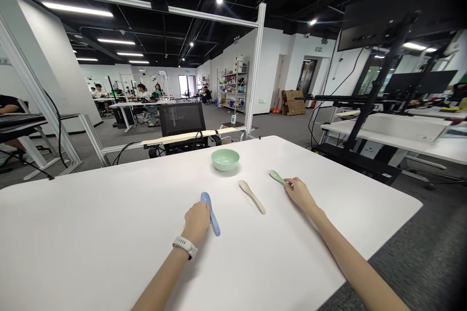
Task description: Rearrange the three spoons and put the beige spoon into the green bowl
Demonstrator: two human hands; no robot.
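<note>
Three spoons lie on the white table (91,233). My left hand (197,221), with a white watch on its wrist, is closed on the middle of the blue spoon (210,213), whose bowl points away from me. My right hand (299,193) pinches the handle end of the green spoon (277,177), which still rests on the table. Between the two hands lies a beige spoon (252,197), untouched. Beyond the spoons stands a small mint-green bowl (225,159), upright and apart from both hands.
A black office chair (182,121) and a metal frame (255,68) stand past the table's far edge. A second white desk with monitor stands (383,131) is to the right, across a grey carpet gap. People sit at desks far back on the left.
</note>
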